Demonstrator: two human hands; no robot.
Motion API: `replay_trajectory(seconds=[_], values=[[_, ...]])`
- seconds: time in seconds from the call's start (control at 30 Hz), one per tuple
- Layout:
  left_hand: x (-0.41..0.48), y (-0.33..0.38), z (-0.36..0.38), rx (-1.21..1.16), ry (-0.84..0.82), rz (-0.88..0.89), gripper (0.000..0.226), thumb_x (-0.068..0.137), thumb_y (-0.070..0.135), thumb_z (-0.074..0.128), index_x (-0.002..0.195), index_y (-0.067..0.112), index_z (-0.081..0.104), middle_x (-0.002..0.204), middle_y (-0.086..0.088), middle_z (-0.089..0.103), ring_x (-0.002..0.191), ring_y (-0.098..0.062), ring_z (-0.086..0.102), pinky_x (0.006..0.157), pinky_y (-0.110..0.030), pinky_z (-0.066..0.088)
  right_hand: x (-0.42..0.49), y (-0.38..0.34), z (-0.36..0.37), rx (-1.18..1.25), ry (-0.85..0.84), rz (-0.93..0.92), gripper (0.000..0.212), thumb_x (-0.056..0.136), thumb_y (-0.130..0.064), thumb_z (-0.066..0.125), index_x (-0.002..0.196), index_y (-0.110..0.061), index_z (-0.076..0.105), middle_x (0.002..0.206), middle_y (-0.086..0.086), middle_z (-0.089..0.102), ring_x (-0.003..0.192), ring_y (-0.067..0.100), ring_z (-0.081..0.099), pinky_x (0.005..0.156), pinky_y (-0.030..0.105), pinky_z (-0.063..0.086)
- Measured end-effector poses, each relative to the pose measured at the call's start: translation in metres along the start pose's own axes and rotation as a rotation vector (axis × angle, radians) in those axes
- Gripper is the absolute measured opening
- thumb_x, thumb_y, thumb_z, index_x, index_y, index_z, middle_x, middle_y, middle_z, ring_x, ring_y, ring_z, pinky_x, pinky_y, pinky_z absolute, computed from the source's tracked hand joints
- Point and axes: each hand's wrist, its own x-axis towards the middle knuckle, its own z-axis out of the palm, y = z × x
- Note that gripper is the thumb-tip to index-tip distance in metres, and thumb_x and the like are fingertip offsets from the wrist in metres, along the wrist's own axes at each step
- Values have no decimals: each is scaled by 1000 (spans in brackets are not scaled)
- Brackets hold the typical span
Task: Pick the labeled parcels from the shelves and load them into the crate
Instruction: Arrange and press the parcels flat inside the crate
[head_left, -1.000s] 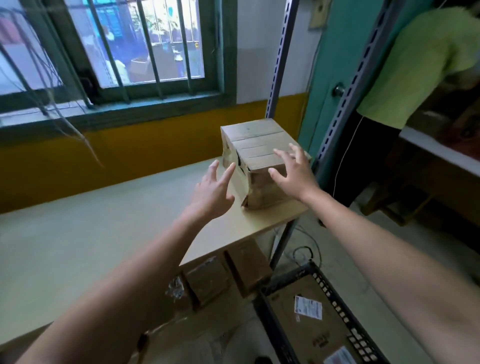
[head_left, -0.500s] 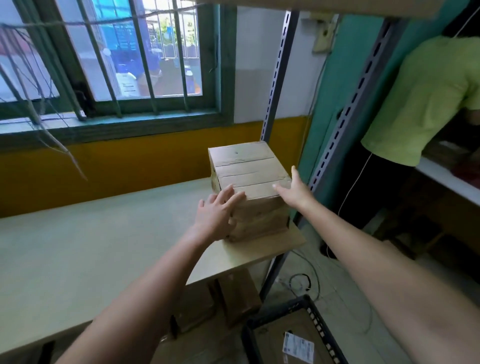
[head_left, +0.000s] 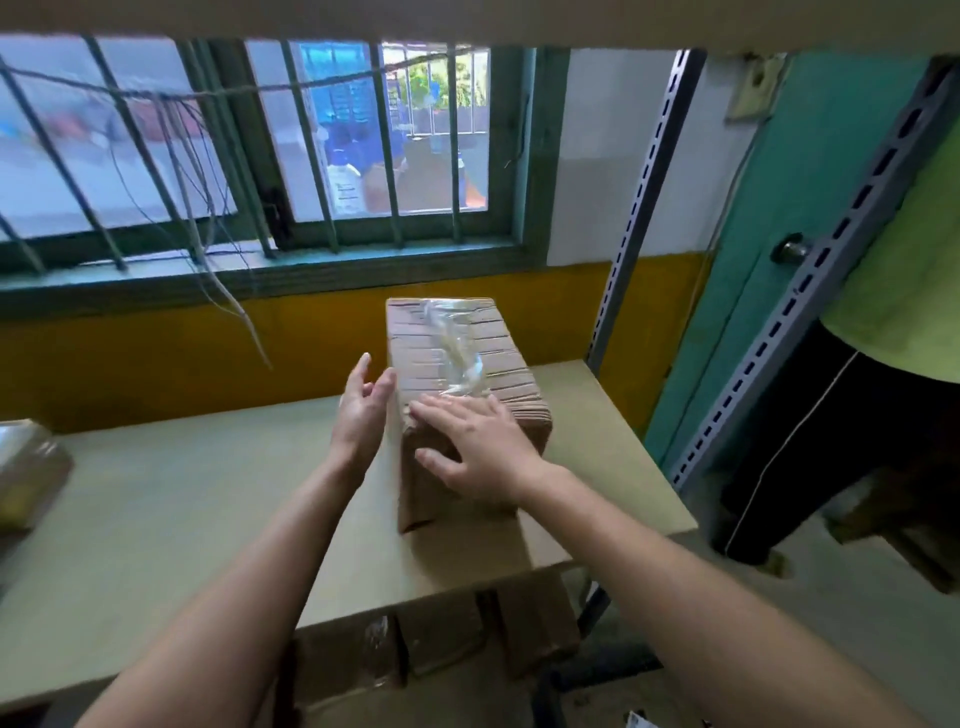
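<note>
A brown cardboard parcel wrapped in clear tape stands on the pale shelf board, near its right end, with its long side running away from me. My left hand is open, palm toward the parcel's left side, close to it or just touching. My right hand lies flat with spread fingers over the parcel's near top edge, thumb on the front face. No label shows on the faces I can see. The crate is out of view.
A second wrapped parcel lies at the shelf's far left. More brown parcels sit on the level below. Slotted metal uprights frame the right end. A person in a green shirt stands just beyond. An upper shelf overhangs.
The parcel has turned so its narrow end faces me. My right hand moved from its right side onto the near top edge. The view rose and the crate dropped out of sight.
</note>
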Motion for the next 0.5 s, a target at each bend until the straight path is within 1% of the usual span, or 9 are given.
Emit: replay_trajectory(seconds=[0.03, 0.07, 0.13, 0.2, 0.27, 0.3, 0.37, 0.43, 0.5], values=[[1, 2, -8, -14, -37, -23, 64, 89, 40, 54, 144, 26, 22, 148, -10, 33, 129, -27, 41, 106, -42, 35, 7, -13, 5, -2, -37, -46, 50, 94, -39, 42, 141, -27, 33, 152, -6, 30, 142, 14, 20, 116, 53, 3], [1, 2, -15, -14, -66, -44, 68, 88, 36, 58, 145, 28, 21, 147, -8, 34, 125, -25, 45, 102, -44, 41, 12, -23, 6, 57, -56, -76, 45, 93, -35, 45, 137, -24, 41, 149, -4, 36, 140, 15, 25, 116, 53, 4], [1, 3, -27, -28, -132, -89, 64, 92, 27, 55, 145, 31, 20, 144, -1, 35, 112, -18, 54, 84, -36, 52, 21, -26, -3, 384, -4, -75, 36, 92, -25, 49, 127, -18, 54, 142, 1, 46, 134, 17, 37, 114, 48, 19], [2, 2, -38, -31, -204, -112, 59, 94, 25, 50, 145, 30, 21, 147, -3, 32, 110, -17, 53, 77, -29, 51, 25, -9, -22, 605, 215, 37, 37, 91, -20, 53, 128, -13, 53, 138, 6, 49, 128, 19, 43, 108, 37, 34], [1, -2, -54, -50, -247, -121, 57, 94, 24, 48, 145, 28, 23, 149, -4, 29, 115, -17, 50, 81, -28, 50, 25, 17, -37, 566, 393, 285, 52, 90, -34, 55, 137, -19, 39, 146, 7, 37, 131, 22, 38, 103, 38, 37], [-1, -6, -66, -95, -250, -134, 55, 94, 24, 48, 144, 29, 25, 149, -3, 29, 117, -17, 49, 84, -29, 51, 24, 28, -38, 543, 352, 439, 62, 88, -45, 54, 142, -25, 30, 152, 5, 26, 135, 25, 33, 103, 44, 36], [-7, -21, -95, -243, -260, -229, 52, 92, 26, 48, 141, 33, 31, 141, 0, 39, 113, -18, 55, 82, -32, 56, 20, 40, -27, 610, 113, 614, 79, 82, -60, 51, 146, -32, 14, 157, 5, 5, 141, 31, 19, 106, 53, 29], [-21, -44, -120, -233, -330, -394, 53, 87, 25, 54, 136, 36, 36, 128, -4, 52, 100, -20, 62, 77, -37, 57, 17, 39, -1, 682, -66, 580, 82, 82, -61, 51, 147, -35, 8, 156, 8, -1, 142, 33, 12, 109, 53, 23], [-37, -73, -130, 23, -384, -473, 54, 88, 11, 56, 135, 29, 37, 117, -6, 58, 85, -19, 63, 67, -33, 54, 17, 28, 26, 704, -97, 464, 79, 84, -53, 54, 147, -33, 10, 154, 11, 9, 141, 30, 17, 112, 45, 21]])
